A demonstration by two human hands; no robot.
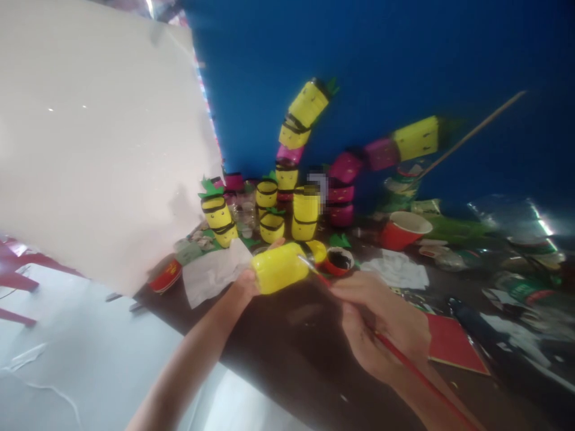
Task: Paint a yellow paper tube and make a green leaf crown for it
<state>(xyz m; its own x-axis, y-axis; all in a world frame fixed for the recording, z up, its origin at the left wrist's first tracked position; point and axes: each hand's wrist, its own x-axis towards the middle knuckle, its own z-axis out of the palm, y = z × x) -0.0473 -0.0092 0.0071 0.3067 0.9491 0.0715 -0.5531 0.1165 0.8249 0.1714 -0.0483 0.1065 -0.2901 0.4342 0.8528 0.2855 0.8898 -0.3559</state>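
Note:
My left hand (pixel 250 282) grips a yellow painted cylinder (pixel 279 269), which looks like a cut plastic bottle lying on its side above the table. In my right hand (pixel 381 320) is a paintbrush (pixel 415 370) with a red handle, held like a pen. Its tip touches the right part of the yellow surface. Just behind that end sit a round pot of yellow paint (pixel 318 251) and a small red cup (pixel 340 261) with something black inside. My left fingers are mostly hidden behind the cylinder.
Yellow pineapple-like figures (pixel 215 212) and magenta cylinders (pixel 341 194) crowd the back of the dark table (pixel 296 341). A red paper cup (pixel 403 230), crumpled tissue (pixel 395 269), a red card (pixel 456 344) and plastic bottles (pixel 525 287) lie right. A white paper (pixel 213 272) is left.

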